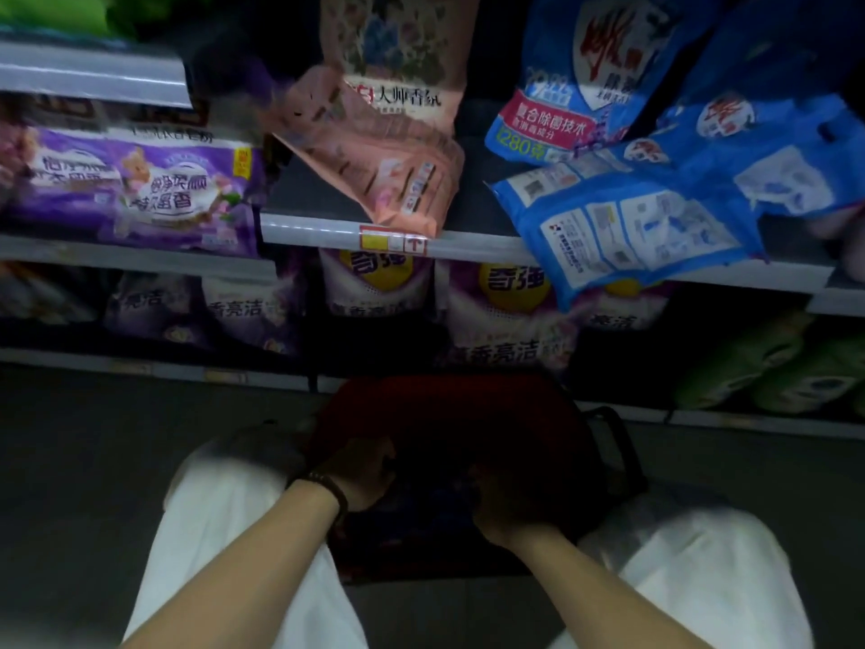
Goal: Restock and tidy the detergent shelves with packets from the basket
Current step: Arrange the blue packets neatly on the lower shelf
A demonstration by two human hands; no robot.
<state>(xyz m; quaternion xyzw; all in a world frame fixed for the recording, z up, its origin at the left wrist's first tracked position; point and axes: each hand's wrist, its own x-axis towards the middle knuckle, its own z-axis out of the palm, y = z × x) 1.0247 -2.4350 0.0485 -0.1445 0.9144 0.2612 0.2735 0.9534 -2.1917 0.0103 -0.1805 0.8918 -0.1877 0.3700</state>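
Entry, head view, as I read it from my station:

1. Basket (468, 405): red, on the floor (117, 437) against the bottom shelf, between the person's knees in white trousers (224, 531). A dark handle lies down at its right side. The contents (421, 517) are dark and too dim for me to name.
2. Left hand (367, 473): reaching down into the basket's left half, with a beaded bracelet (330, 489) at the wrist. The fingers are lost in shadow, so I cannot tell whether they grip anything.
3. Right hand (508, 505): also inside the basket, near the left hand, back of the hand towards me. I cannot tell its grip either.
4. Pink packets: one upright (398, 49) at the back of the middle shelf, and one tipped forward (374, 161), its lower corner resting at the shelf edge (309, 229) just above a red-and-yellow price tag (393, 241).
5. Blue packets: one upright (575, 86), and others lying loose, the front one (632, 227) back-side up and overhanging the edge.
6. Purple packet (140, 189): lying flat on the left shelf.
7. Lower purple packets (505, 320): standing in a row on the bottom shelf, right behind the basket.
8. Green packets (758, 367): bottom shelf, far right.

All shelf packets are well apart from both hands.
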